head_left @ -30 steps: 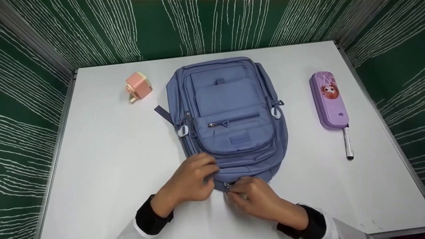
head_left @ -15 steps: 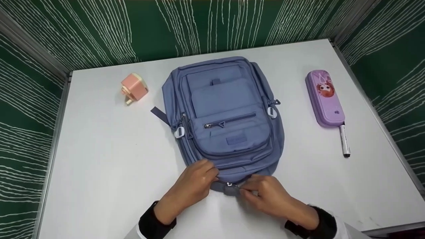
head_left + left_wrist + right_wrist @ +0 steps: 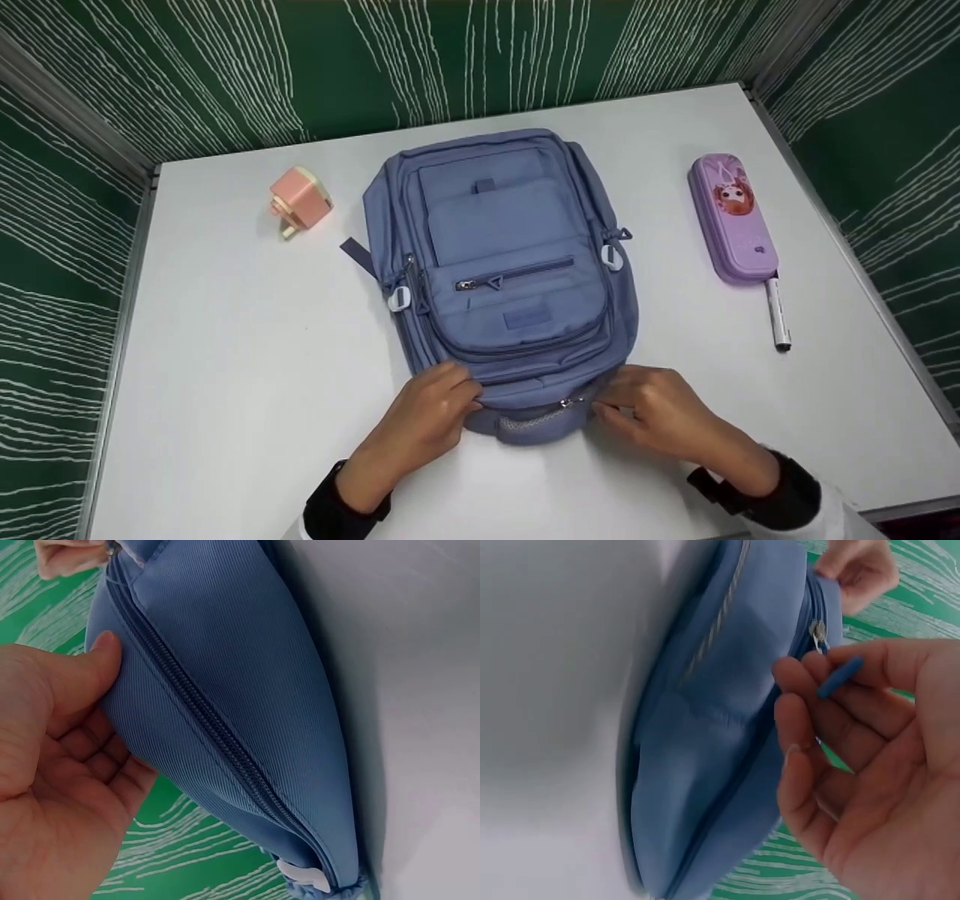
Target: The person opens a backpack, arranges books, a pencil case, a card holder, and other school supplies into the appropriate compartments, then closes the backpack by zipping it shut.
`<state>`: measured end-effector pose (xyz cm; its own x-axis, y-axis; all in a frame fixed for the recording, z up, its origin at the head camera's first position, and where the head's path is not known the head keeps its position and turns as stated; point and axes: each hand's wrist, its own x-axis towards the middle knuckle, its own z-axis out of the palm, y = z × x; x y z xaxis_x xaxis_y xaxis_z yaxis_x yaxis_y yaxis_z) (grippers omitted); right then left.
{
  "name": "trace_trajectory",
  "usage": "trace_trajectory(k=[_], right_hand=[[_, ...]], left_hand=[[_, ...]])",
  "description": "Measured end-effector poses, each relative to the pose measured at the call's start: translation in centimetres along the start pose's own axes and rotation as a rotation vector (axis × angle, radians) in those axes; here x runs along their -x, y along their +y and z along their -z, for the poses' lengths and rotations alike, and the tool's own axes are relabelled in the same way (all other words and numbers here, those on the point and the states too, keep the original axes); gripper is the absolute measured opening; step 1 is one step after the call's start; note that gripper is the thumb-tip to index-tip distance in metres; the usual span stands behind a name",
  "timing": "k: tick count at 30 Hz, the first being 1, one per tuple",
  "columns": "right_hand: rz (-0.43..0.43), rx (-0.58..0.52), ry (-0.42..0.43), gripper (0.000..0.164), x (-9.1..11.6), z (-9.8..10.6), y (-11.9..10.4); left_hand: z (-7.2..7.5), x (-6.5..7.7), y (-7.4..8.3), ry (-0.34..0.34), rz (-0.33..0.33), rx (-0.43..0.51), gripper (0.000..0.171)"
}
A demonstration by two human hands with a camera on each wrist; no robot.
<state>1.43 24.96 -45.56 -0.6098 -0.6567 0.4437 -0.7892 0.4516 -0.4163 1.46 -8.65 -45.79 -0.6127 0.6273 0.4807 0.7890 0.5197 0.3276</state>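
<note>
A blue backpack (image 3: 517, 225) lies front side up on the white table. At its near left edge my left hand (image 3: 439, 409) pinches the fabric beside the main zipper, thumb on top in the left wrist view, where the zipper teeth (image 3: 202, 712) run in a line down the side. My right hand (image 3: 652, 409) holds the blue pull tab (image 3: 841, 676) of the metal zipper slider (image 3: 819, 634) at the near right edge. Between the hands shows the bag's carry handle (image 3: 544, 431) with mesh-like trim.
A pink cube-shaped plug adapter (image 3: 300, 199) stands at the left. On the right lie a purple pencil case (image 3: 733, 217) with a cartoon picture and a white marker (image 3: 778, 313) with a black end. Green walls with white streaks surround the table (image 3: 225, 360).
My right hand has moved right along the zipper, and the slider went with it. More of the handle shows between the hands. My left hand has settled onto the near left edge.
</note>
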Motion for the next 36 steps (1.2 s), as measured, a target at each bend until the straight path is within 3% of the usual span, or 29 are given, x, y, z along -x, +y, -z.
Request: trace_trajectory(k=[7,17,27,36], right_hand=[[0.011,0.071,-0.066,0.015,0.3,1.8,1.4],[-0.013,0.18,-0.09,0.015,0.6,3.5,3.4],[-0.132,0.326,-0.089,0.019,1.3,5.6,6.6],[-0.208,0.365,-0.149,0.022,-0.1,6.5,10.3]], left_hand=[[0.2,0.2,0.0,-0.01,0.019,0.005,0.02],[0.3,0.5,-0.1,0.004,0.04,0.011,0.019],[0.9,1.2,-0.4,0.049,0.044,0.002,0.024],[1.2,1.5,-0.4,-0.006,0.057,-0.014,0.023]])
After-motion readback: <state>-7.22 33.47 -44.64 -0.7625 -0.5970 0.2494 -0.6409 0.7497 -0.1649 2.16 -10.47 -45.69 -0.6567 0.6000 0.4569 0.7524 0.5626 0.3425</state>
